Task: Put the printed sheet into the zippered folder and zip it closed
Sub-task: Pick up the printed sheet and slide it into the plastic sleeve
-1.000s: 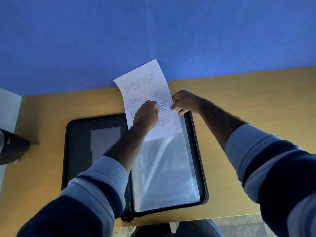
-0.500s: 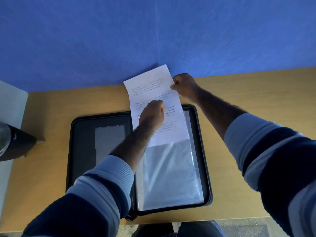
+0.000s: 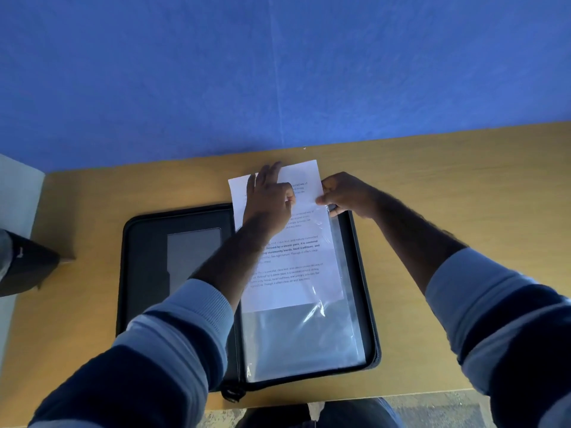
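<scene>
A black zippered folder (image 3: pixel 145 273) lies open flat on the wooden desk. Its right half holds a clear plastic sleeve (image 3: pixel 302 341). The printed sheet (image 3: pixel 293 273) is more than halfway down inside that sleeve; its top part sticks out past the folder's far edge. My left hand (image 3: pixel 267 199) rests on the sheet's upper part, fingers pressing it and partly spread. My right hand (image 3: pixel 346 193) pinches the sleeve's top right corner by the sheet's right edge. The zipper pull (image 3: pixel 230 393) hangs at the folder's near edge.
The wooden desk (image 3: pixel 448 186) butts against a blue wall (image 3: pixel 278 72) just beyond the sheet. A dark object (image 3: pixel 24 264) sits at the desk's left edge beside a pale panel. The desk's near edge runs just below the folder.
The sheet has slid much deeper into the sleeve, toward me. My left hand moved up to the sheet's top, and my right hand came down to the sleeve's top right corner.
</scene>
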Demonstrator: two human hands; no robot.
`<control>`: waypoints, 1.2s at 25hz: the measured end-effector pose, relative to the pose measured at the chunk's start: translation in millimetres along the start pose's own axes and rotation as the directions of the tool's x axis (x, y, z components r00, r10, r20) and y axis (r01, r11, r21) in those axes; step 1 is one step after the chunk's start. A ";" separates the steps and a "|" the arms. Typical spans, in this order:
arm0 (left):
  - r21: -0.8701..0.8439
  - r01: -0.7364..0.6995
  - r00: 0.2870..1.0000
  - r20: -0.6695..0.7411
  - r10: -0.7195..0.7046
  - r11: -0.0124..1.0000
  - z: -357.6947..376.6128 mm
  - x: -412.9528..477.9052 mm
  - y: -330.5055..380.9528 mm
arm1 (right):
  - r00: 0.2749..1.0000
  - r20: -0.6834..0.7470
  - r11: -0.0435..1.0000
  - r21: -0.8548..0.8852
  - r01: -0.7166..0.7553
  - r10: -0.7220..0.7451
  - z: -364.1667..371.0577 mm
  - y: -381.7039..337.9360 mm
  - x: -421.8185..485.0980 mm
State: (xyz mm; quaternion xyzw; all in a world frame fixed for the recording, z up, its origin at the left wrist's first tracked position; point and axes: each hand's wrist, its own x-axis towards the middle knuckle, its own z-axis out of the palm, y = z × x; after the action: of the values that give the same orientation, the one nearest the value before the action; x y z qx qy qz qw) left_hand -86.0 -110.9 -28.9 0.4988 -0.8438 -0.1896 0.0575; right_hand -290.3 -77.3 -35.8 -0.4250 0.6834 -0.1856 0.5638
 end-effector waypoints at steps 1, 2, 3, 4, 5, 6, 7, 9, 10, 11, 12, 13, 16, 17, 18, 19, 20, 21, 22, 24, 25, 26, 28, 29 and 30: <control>0.005 -0.010 1.000 0.008 0.010 1.000 -2.1 2.3 -1.7 | 1.000 0.000 1.000 0.020 0.008 -0.008 1.9 -1.0 -4.0; 0.009 -0.016 1.000 0.018 0.016 1.000 -4.0 4.6 -3.4 | 1.000 -0.012 0.999 0.053 0.013 -0.012 4.4 -0.7 -7.4; 0.009 -0.013 0.999 0.038 0.012 1.000 -5.6 6.6 -5.5 | 0.999 -0.034 0.994 0.111 0.010 -0.006 7.4 0.3 -10.6; 0.009 -0.003 0.998 0.064 0.002 1.000 -6.9 8.2 -7.5 | 0.998 -0.055 0.983 0.185 0.003 0.008 10.5 2.3 -14.4; 0.011 0.008 0.996 0.085 -0.009 1.000 -7.6 9.5 -8.9 | 0.998 -0.063 0.969 0.246 -0.005 0.021 13.7 5.9 -17.9; 0.011 0.016 0.995 0.095 -0.017 1.000 -7.5 10.4 -9.7 | 0.998 -0.062 0.961 0.278 -0.011 0.030 17.4 10.8 -20.0; 0.014 0.018 0.995 0.101 -0.020 1.000 -6.6 11.0 -9.9 | 0.997 -0.069 0.957 0.289 -0.020 0.041 21.4 16.0 -21.7; 0.034 0.007 0.993 0.118 -0.010 0.999 -5.2 11.9 -8.5 | 0.985 -0.158 0.947 0.320 -0.019 0.073 28.6 22.0 -26.5; 0.043 0.000 0.992 0.124 -0.005 0.999 -4.4 12.1 -7.6 | 0.972 -0.217 0.941 0.338 -0.013 0.091 31.3 23.3 -28.0; 0.044 -0.004 0.992 0.130 -0.002 0.999 -4.6 12.2 -7.0 | 0.958 -0.264 0.935 0.355 -0.007 0.108 33.7 24.0 -28.2; 0.040 -0.004 0.991 0.135 -0.001 0.999 -5.1 12.0 -6.4 | 0.949 -0.291 0.929 0.371 -0.004 0.120 35.9 24.4 -28.4; 0.034 -0.005 0.990 0.138 0.001 0.999 -5.7 11.9 -6.5 | 0.943 -0.305 0.921 0.389 -0.001 0.130 38.1 24.6 -27.6; 0.018 -0.018 0.990 0.141 0.015 1.000 -7.7 9.5 -6.2 | 0.932 -0.332 0.897 0.442 0.019 0.144 44.0 23.7 -24.7; 0.009 -0.024 0.990 0.141 0.022 1.000 -8.2 8.3 -6.3 | 0.929 -0.341 0.883 0.468 0.033 0.147 46.5 22.6 -24.0; -0.006 -0.021 0.990 0.143 0.022 1.000 -8.0 7.1 -6.9 | 0.925 -0.350 0.868 0.495 0.047 0.150 49.3 20.8 -23.8; -0.030 -0.008 0.989 0.150 0.013 1.000 -7.5 5.7 -7.8 | 0.919 -0.363 0.853 0.518 0.059 0.157 52.1 19.5 -23.3; -0.057 0.012 0.986 0.164 -0.002 0.998 -7.0 3.8 -8.0 | 0.910 -0.380 0.843 0.534 0.070 0.165 55.1 18.2 -22.7; -0.078 0.028 0.984 0.180 -0.014 0.997 -6.5 1.6 -8.3 | 0.900 -0.402 0.836 0.542 0.084 0.170 57.9 17.9 -21.2; -0.092 0.038 0.981 0.191 -0.020 0.995 -5.8 -1.0 -8.8 | 0.889 -0.424 0.834 0.543 0.098 0.172 60.9 17.7 -19.9; -0.105 0.044 0.982 0.189 -0.024 0.994 -3.2 -5.6 -10.3 | 0.867 -0.468 0.834 0.538 0.125 0.172 67.5 18.9 -15.7; -0.113 0.045 0.983 0.179 -0.025 0.993 -0.3 -7.0 -12.4 | 0.858 -0.484 0.832 0.537 0.136 0.172 71.1 20.1 -13.2; -0.127 0.049 0.984 0.175 -0.026 0.991 0.9 -7.8 -13.9 | 0.847 -0.500 0.830 0.539 0.142 0.180 73.3 20.2 -11.6; -0.176 0.088 0.979 0.196 -0.053 0.980 1.7 -9.6 -15.7 | 0.827 -0.523 0.812 0.563 0.153 0.206 77.0 19.7 -9.7; -0.206 0.116 0.974 0.215 -0.070 0.972 1.5 -11.1 -15.3 | 0.823 -0.524 0.802 0.578 0.152 0.221 78.4 19.0 -9.2; -0.229 0.135 0.969 0.234 -0.080 0.964 1.5 -12.6 -14.7 | 0.821 -0.520 0.795 0.590 0.144 0.237 79.8 17.5 -8.5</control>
State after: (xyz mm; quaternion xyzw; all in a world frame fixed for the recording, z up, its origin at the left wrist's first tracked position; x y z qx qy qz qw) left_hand -68.1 -105.9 -34.6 0.5091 -0.7867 -0.3489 0.0128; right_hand -222.7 -42.6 -67.0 -0.1291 0.7344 -0.4974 0.4434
